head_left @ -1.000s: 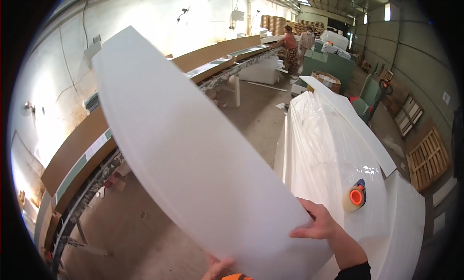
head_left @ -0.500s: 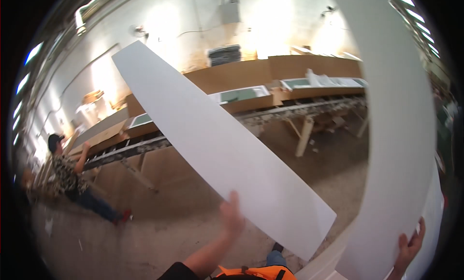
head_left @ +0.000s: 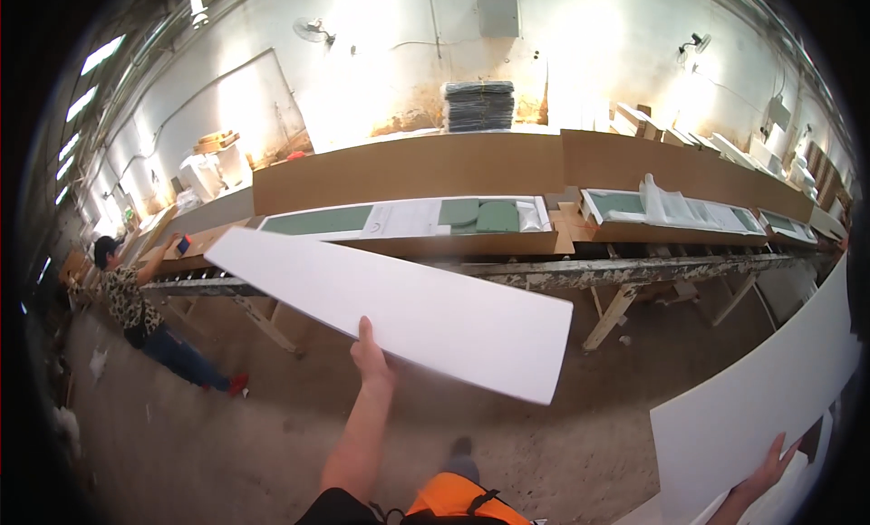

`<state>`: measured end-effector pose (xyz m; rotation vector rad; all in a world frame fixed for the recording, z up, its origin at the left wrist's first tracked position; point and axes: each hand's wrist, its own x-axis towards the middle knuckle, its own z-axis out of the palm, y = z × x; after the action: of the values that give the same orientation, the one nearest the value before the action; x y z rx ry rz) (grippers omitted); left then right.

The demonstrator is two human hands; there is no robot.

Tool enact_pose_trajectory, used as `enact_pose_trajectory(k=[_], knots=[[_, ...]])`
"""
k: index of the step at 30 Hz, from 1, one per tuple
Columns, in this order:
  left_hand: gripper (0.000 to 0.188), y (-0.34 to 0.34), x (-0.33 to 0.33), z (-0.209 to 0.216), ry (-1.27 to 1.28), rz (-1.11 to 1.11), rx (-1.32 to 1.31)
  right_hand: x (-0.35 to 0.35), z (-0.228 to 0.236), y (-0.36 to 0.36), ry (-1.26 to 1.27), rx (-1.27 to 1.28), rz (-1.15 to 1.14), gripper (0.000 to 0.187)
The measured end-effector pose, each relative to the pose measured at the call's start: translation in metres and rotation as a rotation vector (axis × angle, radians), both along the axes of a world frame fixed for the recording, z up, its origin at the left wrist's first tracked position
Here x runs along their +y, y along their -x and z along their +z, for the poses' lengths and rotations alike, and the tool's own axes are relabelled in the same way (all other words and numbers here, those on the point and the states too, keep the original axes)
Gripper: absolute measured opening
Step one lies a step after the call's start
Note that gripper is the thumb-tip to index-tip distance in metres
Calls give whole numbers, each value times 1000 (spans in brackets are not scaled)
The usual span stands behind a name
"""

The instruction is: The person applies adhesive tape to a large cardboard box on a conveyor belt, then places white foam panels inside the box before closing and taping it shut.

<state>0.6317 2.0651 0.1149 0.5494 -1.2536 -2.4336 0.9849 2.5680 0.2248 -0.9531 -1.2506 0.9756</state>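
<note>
left hand [head_left: 373,360]: holding white panel [head_left: 408,312], thumb over near long edge | panel in front of open carton [head_left: 408,172]; looks light, stiff, corners dent-prone; best held mid-edge | right hand [head_left: 770,472]: holding second white panel [head_left: 743,403] by lower edge, lower right; likely light, smooth

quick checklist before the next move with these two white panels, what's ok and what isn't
1. Left hand gripping the long flat white panel: ok, thumb over its near edge.
2. Right hand holding the second flat white panel: ok, fingers against its face.
3. Panels apart: ok, the grey-brown floor shows between them.
4. Long brown cardboard box open: ok, flat green pieces show inside.
5. First panel clear of that box: cannot tell, they overlap in view.
</note>
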Motion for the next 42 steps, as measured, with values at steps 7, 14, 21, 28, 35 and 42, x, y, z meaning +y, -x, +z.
enact_pose_trajectory(k=[7,14,21,28,35,42], knots=[[44,230,40,-40,-26,19,21,52,-60,159,15,225,213,49],[53,405,41,-109,-48,-17,-246,65,-62,308,17,377,212,48],[53,457,99,-134,67,99,-369,161,-93,436,108,377,179,42],[36,486,27,-201,473,-174,-413,245,-131,597,33,343,112,38],[44,505,7,-215,836,-60,-823,295,-147,717,186,-61,39,72],[43,530,69,-214,1086,-166,-939,325,-199,767,666,-309,106,77]])
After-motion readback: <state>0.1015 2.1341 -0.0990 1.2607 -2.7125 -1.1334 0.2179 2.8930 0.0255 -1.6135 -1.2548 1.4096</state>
